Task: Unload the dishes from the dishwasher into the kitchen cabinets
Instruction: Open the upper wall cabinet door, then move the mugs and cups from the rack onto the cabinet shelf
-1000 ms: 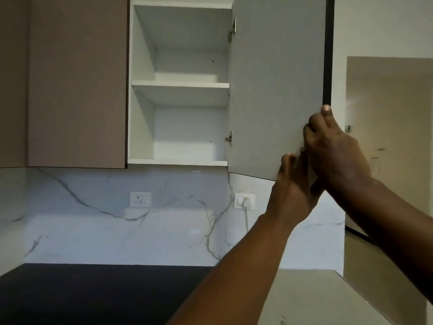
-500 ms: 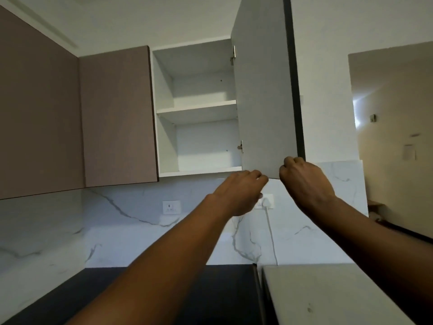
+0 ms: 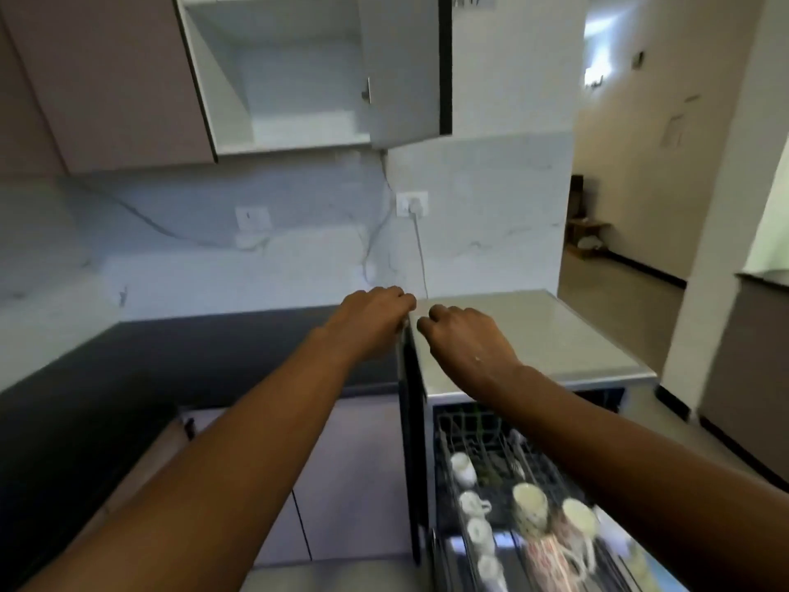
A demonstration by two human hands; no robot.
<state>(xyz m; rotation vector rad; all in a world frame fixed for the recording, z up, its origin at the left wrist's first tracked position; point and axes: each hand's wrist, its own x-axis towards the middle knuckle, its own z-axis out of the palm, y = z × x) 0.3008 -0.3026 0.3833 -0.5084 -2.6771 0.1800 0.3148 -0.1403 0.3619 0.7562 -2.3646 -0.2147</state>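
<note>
Both hands empty, left hand and right hand loosely curled above the counter – cups wait in the dishwasher rack at five o'clock, cabinet open at twelve – a blind grab could topple them.

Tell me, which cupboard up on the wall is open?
The white-lined wall cabinet straight above the hands: its grey door is swung out, showing a bare inside. The brown cabinet left of it has its door closed.

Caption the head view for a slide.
Both hands empty above open dishwasher rack of cups; cabinet door open.
</note>
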